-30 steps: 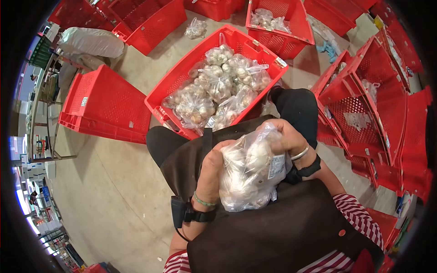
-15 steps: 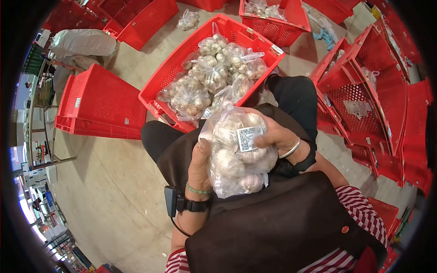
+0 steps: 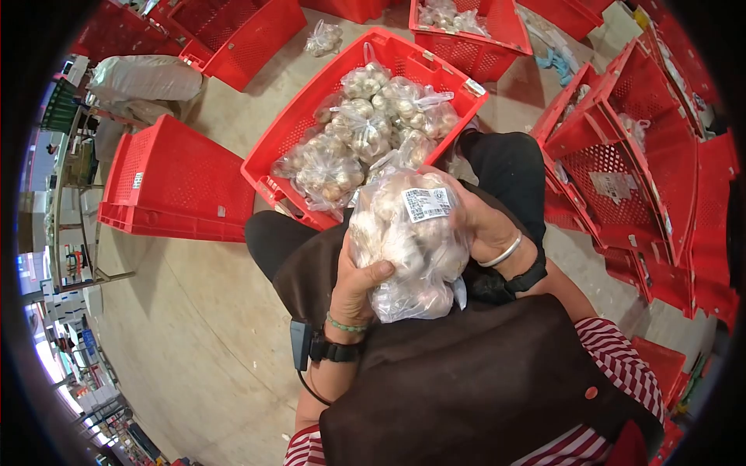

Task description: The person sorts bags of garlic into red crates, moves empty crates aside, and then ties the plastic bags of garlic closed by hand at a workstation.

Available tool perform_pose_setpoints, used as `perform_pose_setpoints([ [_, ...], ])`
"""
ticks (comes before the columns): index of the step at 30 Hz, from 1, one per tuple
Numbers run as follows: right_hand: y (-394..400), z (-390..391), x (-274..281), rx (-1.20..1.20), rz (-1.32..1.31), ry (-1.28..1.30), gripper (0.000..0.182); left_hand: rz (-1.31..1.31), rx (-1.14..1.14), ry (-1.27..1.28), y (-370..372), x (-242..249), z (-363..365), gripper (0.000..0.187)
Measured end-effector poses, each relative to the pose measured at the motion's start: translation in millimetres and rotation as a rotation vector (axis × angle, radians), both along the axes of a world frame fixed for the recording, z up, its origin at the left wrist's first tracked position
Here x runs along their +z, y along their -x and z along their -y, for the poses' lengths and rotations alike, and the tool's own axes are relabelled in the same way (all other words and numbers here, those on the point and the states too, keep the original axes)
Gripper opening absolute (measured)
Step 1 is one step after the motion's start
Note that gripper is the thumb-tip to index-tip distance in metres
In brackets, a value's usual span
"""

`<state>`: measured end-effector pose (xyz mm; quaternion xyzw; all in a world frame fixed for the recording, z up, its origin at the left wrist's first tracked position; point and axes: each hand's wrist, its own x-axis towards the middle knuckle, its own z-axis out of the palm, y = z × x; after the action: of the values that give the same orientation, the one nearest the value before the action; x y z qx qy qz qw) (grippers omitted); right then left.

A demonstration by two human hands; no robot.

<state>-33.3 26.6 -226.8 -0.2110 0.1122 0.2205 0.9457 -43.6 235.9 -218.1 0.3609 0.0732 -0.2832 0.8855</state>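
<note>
Between my two hands is a clear plastic bag of garlic (image 3: 404, 252), held above my lap. A white printed label (image 3: 429, 203) sits on its upper part. My left hand (image 3: 356, 283) grips the bag from the left, thumb across its front. From the right my right hand (image 3: 486, 225) holds it, with most of the fingers hidden behind the bag. Just beyond stands a red crate (image 3: 268, 144) with several knotted bags of garlic (image 3: 361, 128) in it.
Left of the crate stands an upturned red crate (image 3: 175, 182). Stacked red crates (image 3: 622, 155) crowd the right side. One bag of garlic (image 3: 323, 37) lies on the floor beyond, near another red crate (image 3: 470, 46) with bags inside. A shelf rack runs along the left.
The held bag has turned and tilted, and its label now sits higher. My left thumb has moved onto the bag's front; my right thumb has come off the label.
</note>
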Motion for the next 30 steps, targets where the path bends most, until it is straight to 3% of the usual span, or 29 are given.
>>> perform_pose_setpoints([
  [2,3.8,0.0,1.8,0.086,0.252,0.349,0.085,0.024,0.014,-0.009,0.4,-2.2,-1.8,0.085],
  [7,-0.1,-13.9,1.3,0.014,0.139,0.405,0.072,0.03,0.046,-0.001,3.2,-1.7,3.2,0.075],
  [10,-5.9,-14.1,-2.4,0.062,0.033,0.282,0.065,-0.188,0.026,0.1,6.1,-5.5,2.9,0.069],
  [15,0.0,-8.7,4.8,-0.02,0.053,0.163,0.07,-0.296,0.036,0.253,3.3,-12.4,-4.0,0.063],
  [18,3.8,-7.0,7.1,0.134,0.165,0.357,0.074,-0.275,0.052,0.246,8.6,-19.6,-8.8,0.065],
  [26,-3.4,-6.7,-3.7,0.019,-0.038,0.184,0.071,-0.042,0.09,0.067,7.9,-18.7,-0.5,0.073],
  [28,-3.1,-4.5,-1.8,0.04,-0.022,0.18,0.069,-0.03,0.213,-0.134,10.3,-13.5,4.2,0.071],
  [30,-2.1,-4.7,4.6,0.064,-0.028,0.135,0.07,-0.074,0.191,-0.069,6.5,-14.1,4.7,0.069],
])
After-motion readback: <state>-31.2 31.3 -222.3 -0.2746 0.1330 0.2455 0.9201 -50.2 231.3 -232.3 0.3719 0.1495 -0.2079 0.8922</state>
